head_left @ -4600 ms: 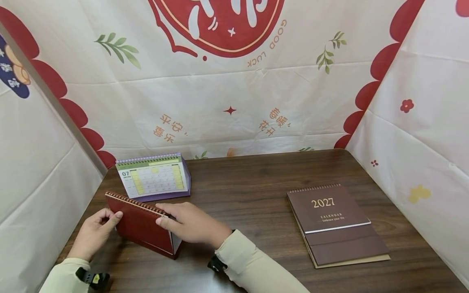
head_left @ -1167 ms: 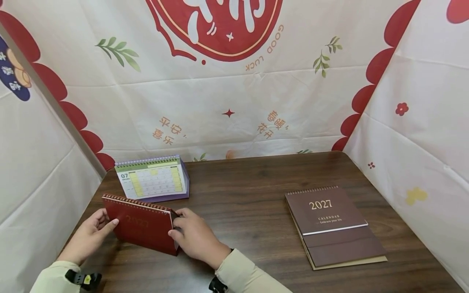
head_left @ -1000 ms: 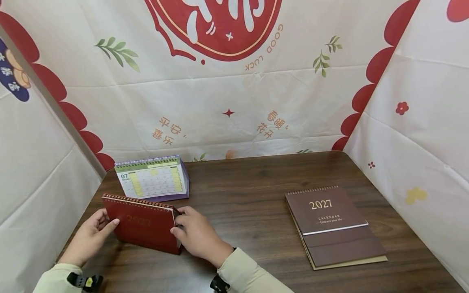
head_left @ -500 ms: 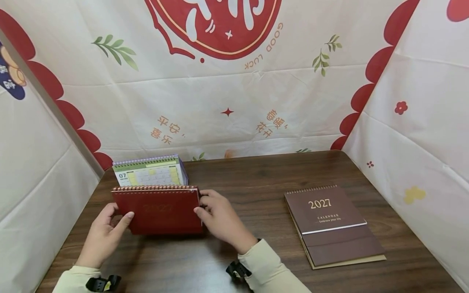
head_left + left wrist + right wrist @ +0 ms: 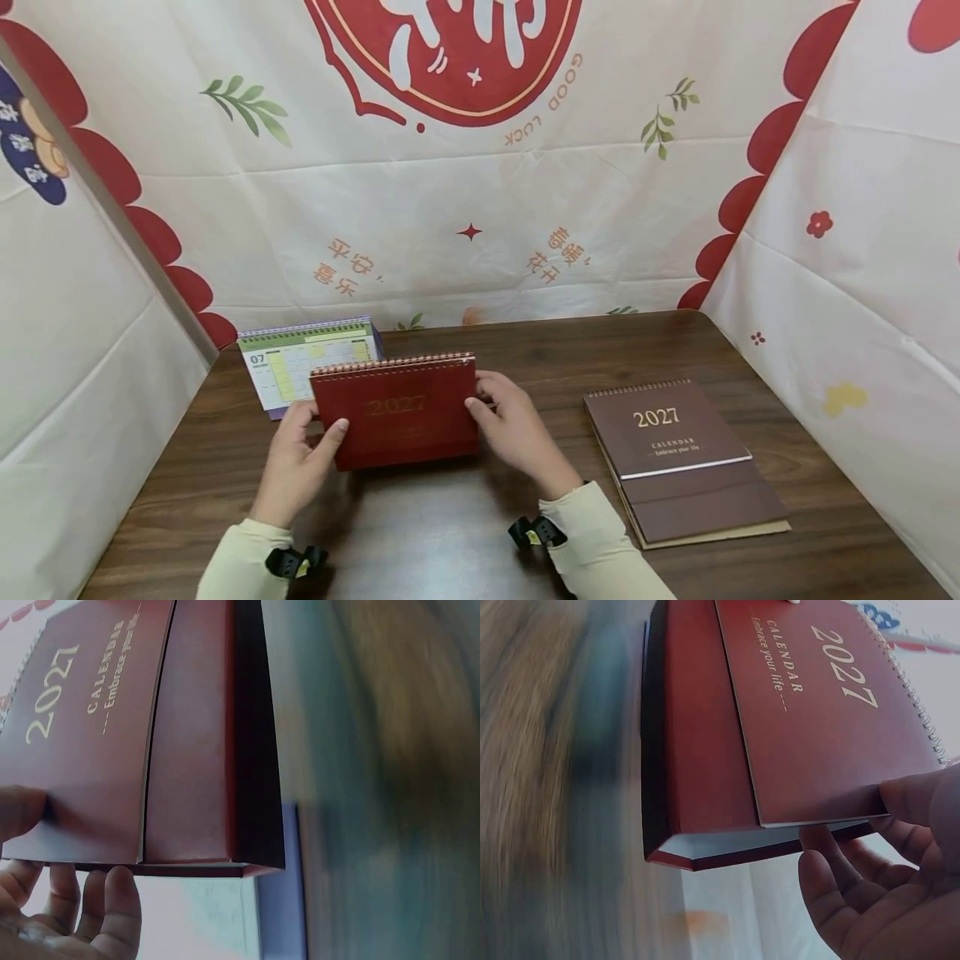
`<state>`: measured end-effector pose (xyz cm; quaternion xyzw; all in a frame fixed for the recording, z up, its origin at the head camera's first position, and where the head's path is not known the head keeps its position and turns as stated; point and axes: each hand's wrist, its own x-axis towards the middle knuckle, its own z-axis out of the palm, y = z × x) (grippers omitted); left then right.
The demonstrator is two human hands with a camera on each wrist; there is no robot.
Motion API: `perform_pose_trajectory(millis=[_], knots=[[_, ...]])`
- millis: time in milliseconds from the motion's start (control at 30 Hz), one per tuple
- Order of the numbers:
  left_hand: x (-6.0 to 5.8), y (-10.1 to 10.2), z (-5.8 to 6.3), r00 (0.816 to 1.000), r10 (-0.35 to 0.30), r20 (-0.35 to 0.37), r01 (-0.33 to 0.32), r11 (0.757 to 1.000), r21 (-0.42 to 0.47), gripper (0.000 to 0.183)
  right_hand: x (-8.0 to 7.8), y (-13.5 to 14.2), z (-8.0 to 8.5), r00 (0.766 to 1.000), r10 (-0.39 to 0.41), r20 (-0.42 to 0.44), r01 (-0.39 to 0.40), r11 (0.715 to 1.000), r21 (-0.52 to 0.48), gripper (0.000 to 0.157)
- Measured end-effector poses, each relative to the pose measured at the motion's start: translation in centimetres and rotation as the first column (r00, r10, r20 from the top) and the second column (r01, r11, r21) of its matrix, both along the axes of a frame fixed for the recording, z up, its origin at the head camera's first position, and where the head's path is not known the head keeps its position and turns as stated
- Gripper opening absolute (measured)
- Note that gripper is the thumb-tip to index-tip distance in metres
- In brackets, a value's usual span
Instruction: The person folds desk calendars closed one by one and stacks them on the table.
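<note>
A dark red desk calendar (image 5: 405, 429) with a spiral along its top and 2027 on its cover is folded into a tent, held between both hands. My left hand (image 5: 292, 467) pinches its left end, thumb on the front cover and fingers behind. At the other end my right hand (image 5: 521, 429) grips it the same way. In the left wrist view the calendar's lower edge (image 5: 255, 787) stands out against the blurred tabletop. The right wrist view shows my right fingers (image 5: 840, 885) under the open end of the tent.
Behind the red calendar and partly hidden by it stands a purple-and-green desk calendar (image 5: 258, 379) showing 07. A brown 2027 calendar (image 5: 690, 467) lies at the right of the wooden table (image 5: 540, 358). Printed cloth walls (image 5: 465, 183) enclose the table's back and sides.
Both hands have carried the red calendar from the left to the right and slightly back, turning it to face front. Its 2027 cover, not visible at first, now shows. The other calendars stay put.
</note>
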<state>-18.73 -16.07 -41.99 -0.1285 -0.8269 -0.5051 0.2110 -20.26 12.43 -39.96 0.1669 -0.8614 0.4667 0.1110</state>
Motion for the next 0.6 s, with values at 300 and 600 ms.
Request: perform_pose_trajectory(millis=[300, 600], knots=[[-1.2, 4.6, -0.1, 0.997, -0.049, 0.059, 0.043, 0.995, 0.094, 0.015, -0.3, 3.7, -0.1, 0.994, -0.103, 0.039, 0.106, 0.992, -0.067, 0.007], [-1.9, 6.8, -0.2, 0.987, -0.156, 0.035, 0.151, 0.980, 0.133, 0.015, -0.1, 6.0, 0.3, 0.977, -0.186, 0.107, 0.194, 0.979, -0.068, 0.009]])
